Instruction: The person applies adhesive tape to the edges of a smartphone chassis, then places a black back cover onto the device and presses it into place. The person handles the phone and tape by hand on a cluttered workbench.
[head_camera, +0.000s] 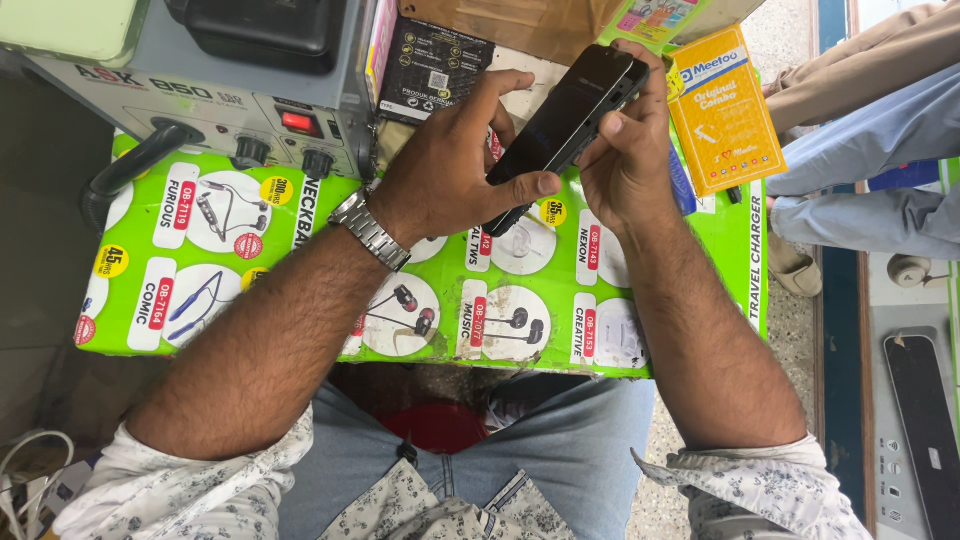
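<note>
I saw a flat, glossy black phone (565, 115), a slim rectangle with rounded corners, tilted so its top end pointed toward one o'clock. It sat above the desk, at about twelve o'clock in my view, held between both hands.

My left hand (450, 165) had its grip closed on the phone: the thumb pressed along the lower edge, the index finger curled over the upper side. A ribbed steel watch (370, 230) banded that wrist. My right hand (625, 160) was also closed around the phone, fingertips wrapped behind its top end and the thumb laid on the right edge.

The desk (250, 260) was wrapped in shiny green printed sheet with round pictures of earphones and neckbands. At eleven o'clock stood a grey metal box (200, 90) with knobs and a red switch, and a black hose (125, 170) curved off it. At one o'clock lay a yellow cardboard pack (722, 110), just beside the right hand. At three o'clock another person's trouser legs (870, 150) crossed a speckled floor (800, 310).

Both forearms came up from five and seven o'clock, sleeves of patterned cloth rolled at the elbows, over blue jeans (560, 450).
</note>
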